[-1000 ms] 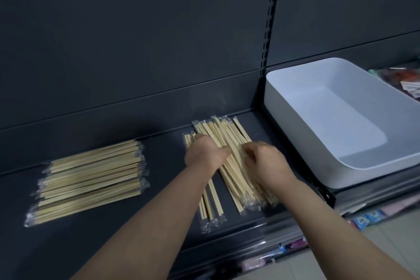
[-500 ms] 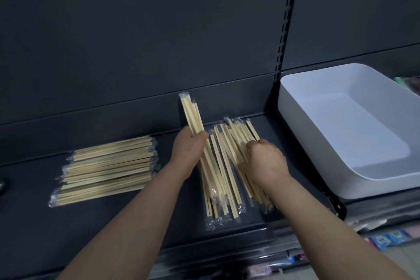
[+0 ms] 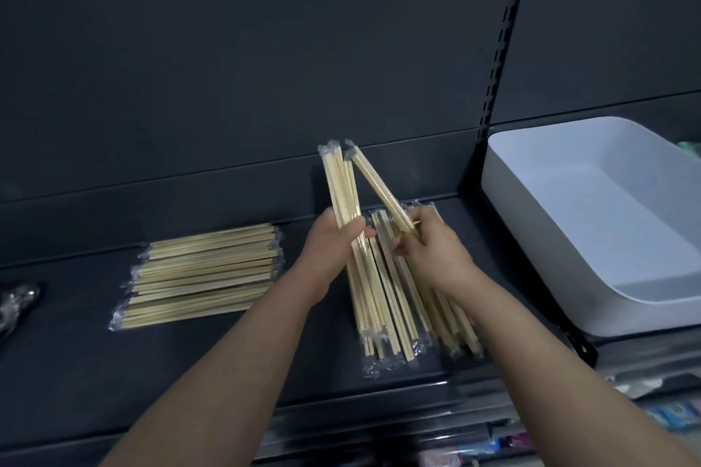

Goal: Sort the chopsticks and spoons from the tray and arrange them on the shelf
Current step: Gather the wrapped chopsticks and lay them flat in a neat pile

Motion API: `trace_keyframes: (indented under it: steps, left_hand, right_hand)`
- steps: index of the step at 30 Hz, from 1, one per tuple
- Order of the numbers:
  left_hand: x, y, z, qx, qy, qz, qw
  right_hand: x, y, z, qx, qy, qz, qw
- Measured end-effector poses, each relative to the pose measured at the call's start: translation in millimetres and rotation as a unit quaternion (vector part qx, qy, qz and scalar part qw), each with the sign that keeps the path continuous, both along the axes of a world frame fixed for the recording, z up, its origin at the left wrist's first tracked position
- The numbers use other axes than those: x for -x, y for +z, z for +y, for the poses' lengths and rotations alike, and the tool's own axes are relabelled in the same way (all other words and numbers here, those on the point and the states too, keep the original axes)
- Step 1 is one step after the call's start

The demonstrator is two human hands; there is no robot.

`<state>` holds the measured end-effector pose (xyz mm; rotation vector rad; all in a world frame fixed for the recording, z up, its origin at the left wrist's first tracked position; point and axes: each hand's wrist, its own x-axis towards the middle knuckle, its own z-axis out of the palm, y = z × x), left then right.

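Note:
My left hand (image 3: 329, 253) grips a bundle of plastic-wrapped wooden chopsticks (image 3: 341, 186), tilted up with the far ends raised above the dark shelf (image 3: 227, 360). My right hand (image 3: 432, 252) holds one wrapped pair of chopsticks (image 3: 379, 190), angled up and left so its tip meets the bundle's top. Under both hands lies a loose pile of wrapped chopsticks (image 3: 440, 318) pointing front to back. A neat stack of wrapped chopsticks (image 3: 205, 273) lies crosswise on the shelf to the left. The white tray (image 3: 561, 277) stands at the right, with nothing visible inside.
A shiny plastic-wrapped item (image 3: 17, 301) lies at the shelf's far left edge. The dark back panel (image 3: 265, 49) rises behind the shelf, with a slotted upright (image 3: 500, 49) beside the tray. Coloured packages (image 3: 671, 413) show on a lower shelf at bottom right.
My left hand has lifted its bundle higher and more upright. My right hand has picked a single wrapped pair off the pile and raised it toward the bundle. The view has shifted left.

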<state>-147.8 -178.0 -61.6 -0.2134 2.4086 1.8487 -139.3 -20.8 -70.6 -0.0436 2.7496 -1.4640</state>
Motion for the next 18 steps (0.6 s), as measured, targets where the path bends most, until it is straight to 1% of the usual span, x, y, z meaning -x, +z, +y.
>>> trace_keyframes:
  steps: [1,2,3,6,8,11,13,15,18]
  left_hand:
    - [-1.6,5.8,-2.4,-0.005,-0.005,0.021,1.0]
    - [-4.2,11.3,-5.5,-0.018,-0.009,0.038,0.999]
    - [-7.2,15.7,-9.6,-0.036,-0.01,0.05,0.998]
    - [-14.4,21.3,-24.7,-0.053,-0.006,0.082,0.995]
    - [-20.8,22.6,-34.2,-0.069,-0.004,0.096,0.993]
    - [-29.5,23.4,-47.4,-0.076,-0.006,0.11,0.991]
    - [-32.1,22.3,-55.9,-0.098,-0.02,0.114,0.988]
    - [-33.9,23.9,-63.9,-0.13,-0.042,0.116,0.984]
    - [-34.6,28.8,-69.9,-0.146,-0.076,0.149,0.975]
  right_hand:
    - [-1.7,1.6,-8.7,0.06,0.023,0.004,0.998]
    - [-3.4,1.8,-17.5,0.093,0.042,0.012,0.995]
    - [-6.3,2.6,-26.6,0.104,0.062,0.025,0.992]
    - [-12.9,1.0,-54.6,0.085,0.103,0.058,0.989]
    - [-16.4,-0.1,-74.6,0.094,0.121,0.041,0.987]
    - [-21.4,-1.1,-100.0,0.14,0.15,-0.003,0.979]
    - [-20.8,-3.0,-107.8,0.121,0.144,0.0,0.982]
    - [-20.2,-5.6,-110.0,0.087,0.127,0.027,0.988]
    - [-23.1,-8.6,-110.4,0.063,0.115,0.045,0.99]
